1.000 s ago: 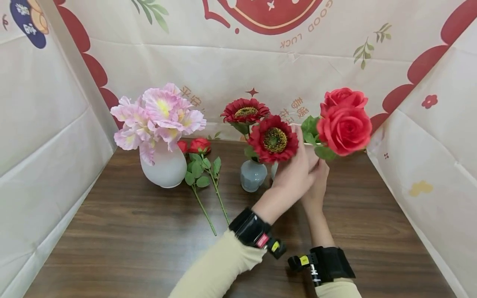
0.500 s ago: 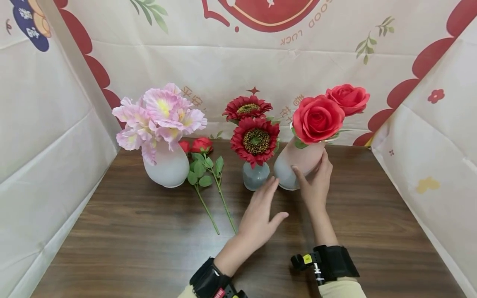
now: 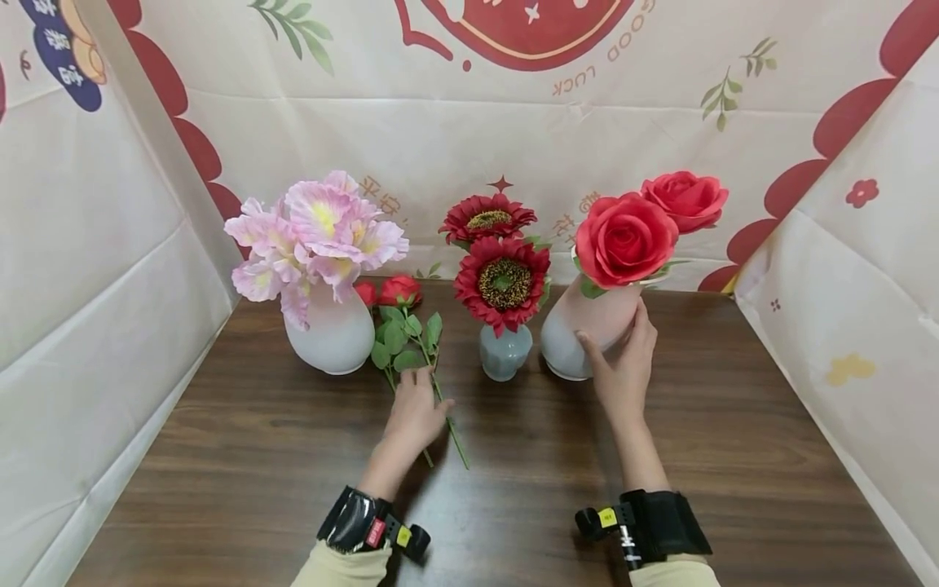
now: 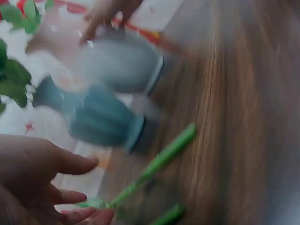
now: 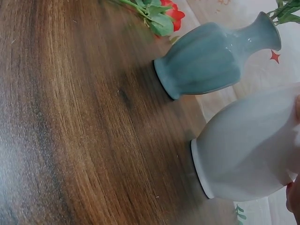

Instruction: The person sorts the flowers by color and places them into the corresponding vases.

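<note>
My right hand [image 3: 625, 371] grips a pink-and-white vase [image 3: 568, 338] by its right side, thumb across the front. Two large red roses [image 3: 627, 240] stand in that vase. In the head view my left hand [image 3: 414, 414] is over the green stems of two roses [image 3: 400, 291] lying on the table. Its thumb [image 4: 77, 164] stands apart from the fingers in the left wrist view, and the stems [image 4: 161, 159] run past the fingertips; contact is hard to judge through the blur. Only a bit of the right hand's fingers [image 5: 294, 197] shows in the right wrist view.
Left of the lying roses stands a white vase [image 3: 333, 338] with pink-purple flowers [image 3: 319, 220]. A small blue-grey vase [image 3: 506, 355] with two dark red sunflower-like blooms [image 3: 504, 281] stands in the middle. A printed cloth [image 3: 469, 130] walls the wooden table [image 3: 513, 505].
My left hand has left the flowers at the right vase and moved left and down to the lying stems. The vase roses now lean differently, while my right hand stays on the vase.
</note>
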`<move>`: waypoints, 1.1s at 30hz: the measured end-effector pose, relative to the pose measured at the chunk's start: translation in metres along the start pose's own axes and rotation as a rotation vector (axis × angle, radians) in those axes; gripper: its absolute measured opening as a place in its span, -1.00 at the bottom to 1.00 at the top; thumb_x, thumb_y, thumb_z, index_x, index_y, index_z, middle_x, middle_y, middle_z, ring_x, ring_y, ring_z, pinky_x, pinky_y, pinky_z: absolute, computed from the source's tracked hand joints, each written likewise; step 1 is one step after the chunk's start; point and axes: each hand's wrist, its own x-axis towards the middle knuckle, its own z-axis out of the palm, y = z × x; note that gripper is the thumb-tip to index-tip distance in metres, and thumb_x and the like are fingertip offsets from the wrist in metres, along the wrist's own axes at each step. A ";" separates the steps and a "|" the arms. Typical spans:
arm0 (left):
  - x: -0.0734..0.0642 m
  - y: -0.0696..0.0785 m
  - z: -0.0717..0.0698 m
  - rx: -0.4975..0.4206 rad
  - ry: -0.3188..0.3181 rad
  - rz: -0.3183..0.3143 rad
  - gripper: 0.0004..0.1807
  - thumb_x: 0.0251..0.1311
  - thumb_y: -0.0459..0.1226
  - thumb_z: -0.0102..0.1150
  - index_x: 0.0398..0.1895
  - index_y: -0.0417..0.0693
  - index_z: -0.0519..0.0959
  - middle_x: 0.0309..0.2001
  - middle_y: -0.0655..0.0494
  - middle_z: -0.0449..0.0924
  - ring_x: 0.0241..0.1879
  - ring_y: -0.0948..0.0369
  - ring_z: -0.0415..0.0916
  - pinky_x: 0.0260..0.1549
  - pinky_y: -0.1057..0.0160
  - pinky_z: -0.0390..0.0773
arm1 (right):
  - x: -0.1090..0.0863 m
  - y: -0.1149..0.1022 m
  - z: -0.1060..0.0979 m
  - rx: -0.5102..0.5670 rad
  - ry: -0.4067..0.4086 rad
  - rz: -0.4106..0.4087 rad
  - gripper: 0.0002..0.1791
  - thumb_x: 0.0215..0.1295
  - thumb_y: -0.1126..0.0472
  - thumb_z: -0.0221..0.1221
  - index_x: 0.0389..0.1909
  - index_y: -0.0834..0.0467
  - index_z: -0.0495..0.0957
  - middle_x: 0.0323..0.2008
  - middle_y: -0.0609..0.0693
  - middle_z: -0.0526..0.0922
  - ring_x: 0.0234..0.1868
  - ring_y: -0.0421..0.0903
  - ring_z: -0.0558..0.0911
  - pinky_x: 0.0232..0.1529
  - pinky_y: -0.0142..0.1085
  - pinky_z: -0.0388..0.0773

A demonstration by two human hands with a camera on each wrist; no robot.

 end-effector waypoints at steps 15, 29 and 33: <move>0.042 -0.009 -0.004 0.150 -0.084 -0.142 -0.45 0.35 -0.08 0.20 -0.83 -0.01 0.40 -0.74 0.14 0.43 -0.68 0.21 0.45 -0.64 0.30 0.36 | -0.003 0.000 0.001 0.013 -0.006 -0.007 0.06 0.11 0.18 0.46 0.56 0.09 0.04 0.36 0.29 0.24 0.41 0.14 0.26 0.43 0.10 0.22; 0.026 -0.008 -0.026 -0.321 0.031 -0.009 -0.87 0.27 -0.28 0.28 -0.27 -0.19 0.64 -0.46 -0.01 0.70 -0.52 0.24 0.67 -0.38 0.20 0.72 | -0.001 0.000 -0.002 -0.014 -0.022 0.023 0.07 0.12 0.14 0.46 0.55 0.09 0.02 0.37 0.27 0.23 0.41 0.14 0.25 0.43 0.11 0.22; 0.020 0.001 -0.034 -0.260 0.130 0.067 -0.88 0.25 -0.24 0.31 -0.29 -0.11 0.65 -0.44 0.06 0.72 -0.46 0.20 0.71 -0.46 0.30 0.62 | -0.002 0.000 -0.003 -0.024 -0.024 0.023 0.07 0.12 0.14 0.46 0.56 0.10 0.02 0.38 0.26 0.23 0.42 0.14 0.25 0.44 0.12 0.22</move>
